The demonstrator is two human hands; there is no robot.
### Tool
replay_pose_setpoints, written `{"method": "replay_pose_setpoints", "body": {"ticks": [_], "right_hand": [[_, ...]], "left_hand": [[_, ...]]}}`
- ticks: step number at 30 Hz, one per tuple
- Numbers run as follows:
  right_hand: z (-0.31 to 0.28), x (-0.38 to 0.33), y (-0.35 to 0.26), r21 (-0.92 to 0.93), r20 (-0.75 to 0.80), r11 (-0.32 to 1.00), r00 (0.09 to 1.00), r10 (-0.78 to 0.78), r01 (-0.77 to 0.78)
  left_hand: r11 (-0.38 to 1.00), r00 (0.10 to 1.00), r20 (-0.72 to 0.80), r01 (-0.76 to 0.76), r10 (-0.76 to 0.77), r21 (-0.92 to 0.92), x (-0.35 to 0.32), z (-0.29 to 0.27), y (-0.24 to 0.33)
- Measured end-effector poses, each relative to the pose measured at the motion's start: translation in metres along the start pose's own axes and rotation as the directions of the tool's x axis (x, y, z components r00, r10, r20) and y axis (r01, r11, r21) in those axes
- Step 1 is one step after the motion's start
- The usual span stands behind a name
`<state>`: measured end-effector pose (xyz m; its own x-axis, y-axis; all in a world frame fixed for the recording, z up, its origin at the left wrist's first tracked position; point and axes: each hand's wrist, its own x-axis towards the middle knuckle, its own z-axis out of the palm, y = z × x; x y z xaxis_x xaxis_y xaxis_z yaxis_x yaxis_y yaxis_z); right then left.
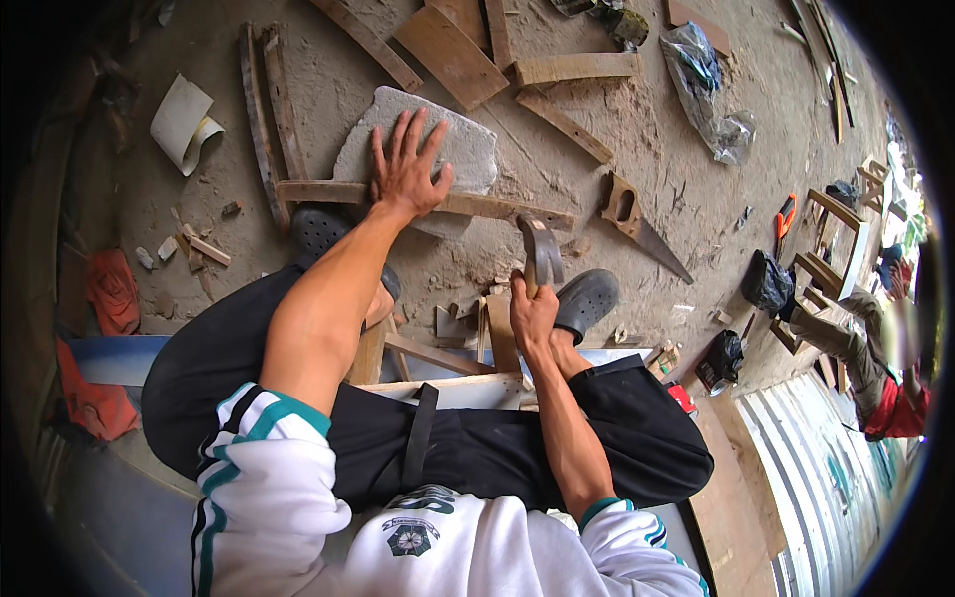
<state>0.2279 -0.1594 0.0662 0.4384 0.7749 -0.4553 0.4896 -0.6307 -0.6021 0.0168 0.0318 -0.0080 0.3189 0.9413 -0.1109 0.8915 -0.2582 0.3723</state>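
Observation:
My left hand [406,171] lies with fingers spread over a pale, rough stone or concrete slab [468,149]. Its palm is over a narrow wooden strip [497,206] that crosses the slab's near side; whether it presses on the strip is hard to tell. The fingers of my right hand [535,316] are wrapped round the handle of a hammer [538,249]. The hammer's dark metal head is close to the strip's right end, and I cannot tell whether they touch. Right of the strip, a handsaw [642,227] with a wooden handle rests on the ground.
Wooden boards [453,58] and slats [577,68] are scattered beyond the slab. A plastic bag [711,95] lies at the far right. My feet, in dark clogs [587,301], flank the work. Another person [870,343] sits at the right near wooden frames [836,244].

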Motion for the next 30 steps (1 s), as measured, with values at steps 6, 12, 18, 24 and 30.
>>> {"method": "replay_pose_setpoints", "body": {"ticks": [6, 12, 18, 24, 30], "right_hand": [[-0.041, 0.000, -0.034, 0.141, 0.001, 0.980, 0.990, -0.141, 0.140], [0.002, 0.024, -0.017, -0.227, -0.010, 0.967, 0.992, -0.122, 0.117], [-0.041, 0.028, -0.018, 0.438, -0.115, 0.884, 0.964, 0.239, -0.166], [-0.043, -0.005, -0.033, -0.108, -0.167, 0.952, 0.939, -0.300, 0.285], [-0.011, 0.030, -0.016, 0.051, -0.133, 0.987, 0.978, 0.159, -0.154]], "left_hand": [[1.000, 1.000, -0.004, 0.016, -0.016, -0.002, -0.004, 0.001, -0.001], [1.000, 1.000, -0.004, -0.003, 0.003, 0.018, 0.000, 0.000, 0.002], [1.000, 1.000, 0.002, -0.022, 0.022, 0.015, 0.001, 0.006, -0.004], [1.000, 1.000, -0.002, -0.021, 0.021, 0.010, 0.001, 0.001, -0.001], [0.994, 0.995, -0.042, -0.097, 0.096, -0.042, 0.001, 0.002, 0.000]]}}
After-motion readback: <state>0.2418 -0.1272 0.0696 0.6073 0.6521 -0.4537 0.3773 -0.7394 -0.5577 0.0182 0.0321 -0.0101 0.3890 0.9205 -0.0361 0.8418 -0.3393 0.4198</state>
